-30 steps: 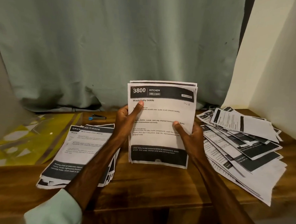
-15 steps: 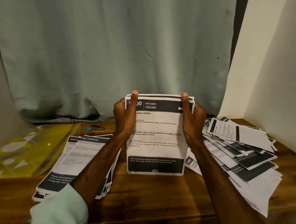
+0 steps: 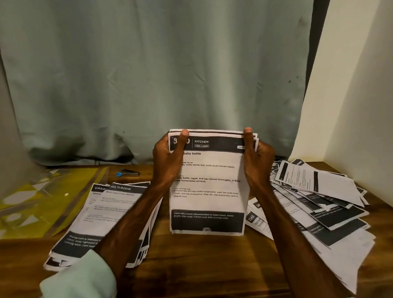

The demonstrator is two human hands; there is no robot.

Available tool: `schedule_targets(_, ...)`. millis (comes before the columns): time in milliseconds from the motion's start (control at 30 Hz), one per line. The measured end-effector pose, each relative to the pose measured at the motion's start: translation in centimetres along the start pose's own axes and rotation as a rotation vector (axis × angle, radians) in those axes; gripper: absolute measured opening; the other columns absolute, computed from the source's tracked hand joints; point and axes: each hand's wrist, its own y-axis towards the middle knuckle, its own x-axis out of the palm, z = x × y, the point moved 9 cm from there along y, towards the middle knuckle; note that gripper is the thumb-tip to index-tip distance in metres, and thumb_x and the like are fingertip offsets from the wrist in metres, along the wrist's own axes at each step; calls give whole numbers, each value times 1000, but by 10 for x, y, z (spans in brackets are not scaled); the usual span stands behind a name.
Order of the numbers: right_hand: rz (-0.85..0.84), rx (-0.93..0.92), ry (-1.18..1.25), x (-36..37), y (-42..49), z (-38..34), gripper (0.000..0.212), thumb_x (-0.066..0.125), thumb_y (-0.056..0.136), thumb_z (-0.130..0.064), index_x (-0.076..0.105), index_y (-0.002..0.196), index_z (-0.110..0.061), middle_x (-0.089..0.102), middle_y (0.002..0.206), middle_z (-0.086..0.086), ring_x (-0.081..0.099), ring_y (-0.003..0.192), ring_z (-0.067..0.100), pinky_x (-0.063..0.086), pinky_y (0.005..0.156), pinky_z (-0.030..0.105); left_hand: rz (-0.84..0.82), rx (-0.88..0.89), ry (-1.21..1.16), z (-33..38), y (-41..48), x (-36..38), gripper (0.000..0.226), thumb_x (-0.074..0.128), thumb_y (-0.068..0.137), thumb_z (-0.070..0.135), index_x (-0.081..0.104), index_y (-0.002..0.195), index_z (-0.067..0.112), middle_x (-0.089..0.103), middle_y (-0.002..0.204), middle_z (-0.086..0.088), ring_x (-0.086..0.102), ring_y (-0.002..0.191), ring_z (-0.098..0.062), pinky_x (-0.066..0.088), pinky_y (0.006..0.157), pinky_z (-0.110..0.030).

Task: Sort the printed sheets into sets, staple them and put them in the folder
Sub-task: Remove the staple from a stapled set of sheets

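Observation:
I hold a small set of printed sheets (image 3: 208, 183) upright, its bottom edge standing on the wooden table (image 3: 207, 263); the top page reads "KITCHEN". My left hand (image 3: 167, 156) grips the upper left edge and my right hand (image 3: 256, 158) grips the upper right edge, thumbs over the front. A stacked pile of sheets (image 3: 110, 212) lies on the left under my left forearm. A loose fanned heap of sheets (image 3: 320, 207) covers the right side. A yellow transparent folder (image 3: 36, 197) lies flat at far left. A small stapler with a blue end (image 3: 127, 174) sits behind the left pile.
A pale green curtain (image 3: 149, 78) hangs right behind the table. A cream wall (image 3: 365, 89) closes the right side. Bare wood shows in front of the held set, up to the table's near edge.
Both hands slid up from the sides of the set to its top corners. The set came down and now stands on its bottom edge on the table.

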Motion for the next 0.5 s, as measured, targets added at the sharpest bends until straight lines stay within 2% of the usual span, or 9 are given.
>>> schedule_targets(100,-130,30,28,6,-3,4,21,66,93,-37,67,94,-16,73,79,-11,71,71,2,53,61,16,-34,-29,18,-3,0,-1,17,62,100,34,61,102,18,76,90,0,76,77,-13,59,62,-21)
schedule_targets(167,-178,22,45,7,-6,6,24,73,90,-32,66,106,-15,74,90,-7,72,79,4,54,64,17,-23,-21,35,-3,1,-2,16,64,99,34,62,98,18,75,87,1,76,75,-12,58,61,-20)
schedule_targets(300,-189,-2,57,5,-7,11,16,75,89,-25,69,104,-21,76,95,-5,74,83,7,57,65,18,0,-1,45,-2,1,-2,13,64,98,33,61,93,21,75,85,2,75,74,-11,59,62,-20)
schedule_targets(400,-179,2,16,5,-5,13,23,74,91,-28,71,109,-15,76,97,-3,74,84,8,61,70,22,-22,-18,48,-4,-1,-1,19,65,98,35,63,99,16,75,86,3,75,74,-9,60,62,-22)
schedule_targets(500,-195,11,30,5,-6,9,19,73,91,-26,70,107,-15,76,94,-6,73,81,5,56,65,16,-94,-72,3,-14,-3,1,18,67,96,31,65,102,14,77,86,6,76,76,-11,57,61,-19)
